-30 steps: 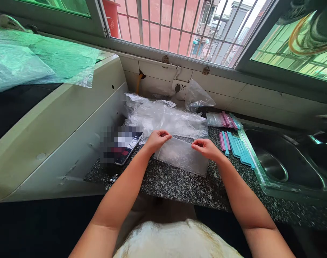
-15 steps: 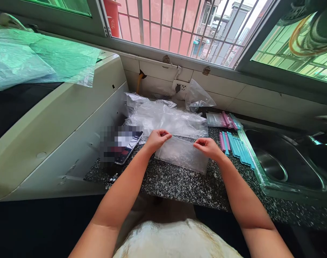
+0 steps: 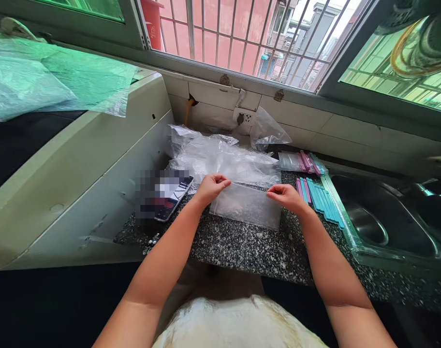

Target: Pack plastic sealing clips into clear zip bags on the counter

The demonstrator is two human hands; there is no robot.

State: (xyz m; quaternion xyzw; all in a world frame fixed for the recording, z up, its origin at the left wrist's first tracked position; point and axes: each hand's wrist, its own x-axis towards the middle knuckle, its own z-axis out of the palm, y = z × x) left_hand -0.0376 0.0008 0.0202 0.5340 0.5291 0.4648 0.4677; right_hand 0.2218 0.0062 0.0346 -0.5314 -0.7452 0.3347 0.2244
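Note:
A clear plastic bag [image 3: 246, 207] stretches between my two hands, just over the speckled dark countertop [image 3: 238, 246]. My left hand [image 3: 212, 188] pinches its upper left corner between thumb and fingers. At the upper right corner, my right hand [image 3: 286, 197] has its thumb and fingers pressed together on the bag's edge. Behind it lies a heap of crumpled clear plastic bags [image 3: 224, 157]. Several teal sticks [image 3: 325, 203] and a few pink ones lie side by side to the right of my right hand.
A phone [image 3: 175, 197], partly blurred out, lies left of my left hand. More pink sticks [image 3: 307, 162] rest on a small bag at the back right. The steel sink [image 3: 387, 217] bounds the right side, a pale appliance panel [image 3: 97, 169] the left. Barred window behind.
My right hand has moved slightly to the right along the bag's top edge, and the bag looks more spread out. My left hand has stayed nearly still.

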